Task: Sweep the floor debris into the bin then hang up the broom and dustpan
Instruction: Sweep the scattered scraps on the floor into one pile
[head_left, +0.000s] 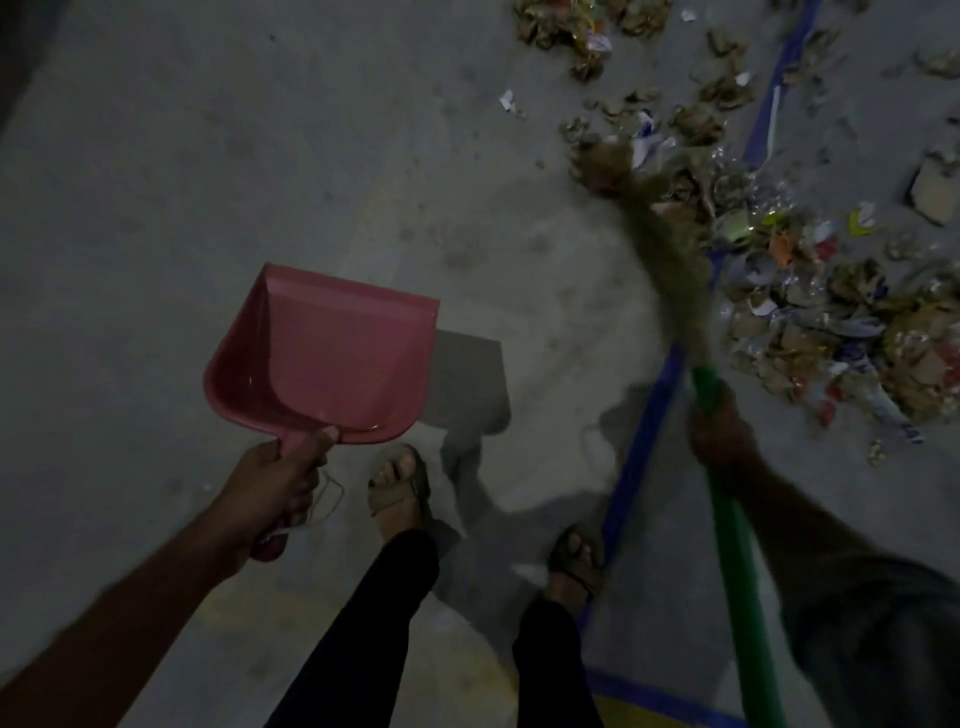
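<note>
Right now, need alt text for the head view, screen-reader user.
Seen from above, a person's right hand grips a green-handled broom whose blurred bristles reach into scattered paper and leaf debris on a grey floor. The left hand holds an empty pink dustpan above the floor, beside sandalled feet.

The left hand (280, 480) reaches forward on a bare, nearly straight arm, fingers curled round the pink dustpan handle (293, 452), thumb lying along its top. To the right of the dustpan, the right hand (719, 434) is wrapped round the green broom handle (732, 545), knuckles up; its fingers seem fully closed, though shadow blurs them. Both sandalled feet stand below the dustpan.
</note>
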